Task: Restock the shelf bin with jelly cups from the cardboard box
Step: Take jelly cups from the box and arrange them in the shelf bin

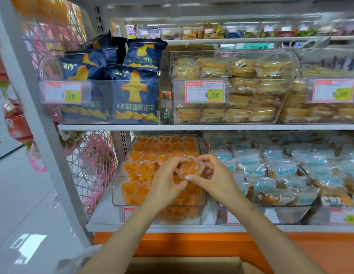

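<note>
A clear plastic shelf bin (117, 196) on the lower shelf holds several orange heart-shaped jelly cups (144, 169). Above the bin's middle, one jelly cup (191, 168) is held between both hands. My left hand (168, 182) grips its left and lower edge with curled fingers. My right hand (215, 175) pinches its right side and bottom. The top edge of a brown cardboard box (184, 264) shows at the bottom of the view; its contents are hidden.
Right of the bin lies a clear bin of pale blue snack packets (271, 167). The upper shelf carries dark blue biscuit bags (132, 89) and wrapped cakes (231, 86) behind price tags. A wire rack (89, 165) and white upright stand at left, an orange base panel (192, 244) below.
</note>
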Motion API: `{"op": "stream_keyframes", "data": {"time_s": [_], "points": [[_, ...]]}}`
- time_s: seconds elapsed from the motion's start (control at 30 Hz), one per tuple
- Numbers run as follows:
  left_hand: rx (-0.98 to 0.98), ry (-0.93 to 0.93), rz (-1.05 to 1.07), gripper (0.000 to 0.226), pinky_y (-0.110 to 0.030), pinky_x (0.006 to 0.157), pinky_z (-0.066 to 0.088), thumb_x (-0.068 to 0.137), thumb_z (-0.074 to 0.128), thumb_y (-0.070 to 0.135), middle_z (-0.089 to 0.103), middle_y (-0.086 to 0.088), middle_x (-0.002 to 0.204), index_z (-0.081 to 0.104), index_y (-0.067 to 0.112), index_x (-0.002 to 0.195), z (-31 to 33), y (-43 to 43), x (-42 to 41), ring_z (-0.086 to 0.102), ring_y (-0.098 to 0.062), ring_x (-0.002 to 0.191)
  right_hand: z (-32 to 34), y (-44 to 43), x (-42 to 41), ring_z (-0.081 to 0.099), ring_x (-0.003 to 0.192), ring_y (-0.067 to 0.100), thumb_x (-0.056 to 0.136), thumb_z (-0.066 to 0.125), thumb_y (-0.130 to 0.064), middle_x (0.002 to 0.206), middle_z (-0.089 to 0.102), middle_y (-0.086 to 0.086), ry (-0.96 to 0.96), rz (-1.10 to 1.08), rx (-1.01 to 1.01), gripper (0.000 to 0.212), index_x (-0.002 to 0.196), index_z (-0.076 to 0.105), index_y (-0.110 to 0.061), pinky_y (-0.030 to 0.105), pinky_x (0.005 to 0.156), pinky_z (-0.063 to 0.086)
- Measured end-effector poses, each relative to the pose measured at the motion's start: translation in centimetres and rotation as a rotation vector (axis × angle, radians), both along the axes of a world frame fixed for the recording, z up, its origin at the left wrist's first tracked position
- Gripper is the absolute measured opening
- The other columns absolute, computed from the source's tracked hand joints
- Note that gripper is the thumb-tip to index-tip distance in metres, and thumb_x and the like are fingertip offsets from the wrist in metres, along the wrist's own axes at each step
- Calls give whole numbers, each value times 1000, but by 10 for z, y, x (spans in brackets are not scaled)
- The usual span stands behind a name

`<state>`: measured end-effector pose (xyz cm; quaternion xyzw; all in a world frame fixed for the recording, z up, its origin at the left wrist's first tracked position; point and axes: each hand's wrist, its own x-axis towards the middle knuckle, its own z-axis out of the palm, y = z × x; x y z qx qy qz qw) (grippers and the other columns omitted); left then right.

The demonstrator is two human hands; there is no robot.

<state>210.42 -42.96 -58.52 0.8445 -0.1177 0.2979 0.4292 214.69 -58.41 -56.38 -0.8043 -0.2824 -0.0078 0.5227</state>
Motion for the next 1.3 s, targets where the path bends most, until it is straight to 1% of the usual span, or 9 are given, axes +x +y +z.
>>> {"op": "stream_keyframes", "data": {"time_s": [0.13,0.27,0.47,0.57,0.7,0.83,0.9,1.07,1.3], "points": [[1,-34,30,49,-10,84,40,73,64,12,51,19,111,49,42,109,-2,2,-1,51,4,102,1,2,2,59,84,6,71,79,-38,98,62,-10,-46,-16,-29,41,105,58,-30,21,71,50],[47,-34,8,46,-7,86,37,73,63,19,48,9,109,49,38,113,-2,4,-1,46,3,104,-3,4,4,56,90,6,68,80,-42,107,60,-10,-66,-25,-99,57,118,55,-29,23,75,47],[71,-17,5,42,-9,85,40,72,52,32,46,5,109,50,37,114,-4,8,-3,45,3,105,0,9,-1,55,91,8,69,79,-44,107,59,-9,-75,-28,-138,61,120,46,-34,28,80,49],[111,8,12,45,-9,87,39,76,60,19,45,4,110,52,33,118,-4,13,-7,45,3,105,0,13,-4,55,93,7,70,76,-49,106,58,-12,-115,-14,-199,55,113,44,-39,27,79,48],[316,73,86,68,-14,87,39,77,70,7,45,7,116,41,42,128,6,42,-13,46,-2,105,2,15,0,54,93,10,71,72,-53,102,55,-13,-163,-65,-294,59,121,46,-35,26,75,42],[392,63,429,43,-32,87,40,78,71,11,59,-2,111,58,16,118,18,87,-19,52,-23,105,11,17,13,53,106,17,72,71,-53,116,59,-6,-318,-120,-457,64,127,46,-31,32,87,43],[472,98,525,37,-39,86,40,78,73,18,62,-5,110,61,12,113,18,105,-21,52,-30,104,14,29,16,50,113,19,73,70,-52,124,57,-1,-324,-79,-526,67,131,45,-29,33,94,39],[652,307,480,47,-36,92,31,81,68,39,52,4,132,57,23,124,9,114,-17,42,-24,120,2,73,25,37,130,20,72,67,-61,139,45,-2,-348,51,-692,73,135,42,-32,37,108,27],[705,355,435,42,-34,99,30,86,61,41,50,9,133,56,25,125,2,117,-11,40,-18,123,-9,91,41,32,123,18,72,65,-63,127,39,-2,-349,75,-734,75,137,44,-31,34,103,27]]}}
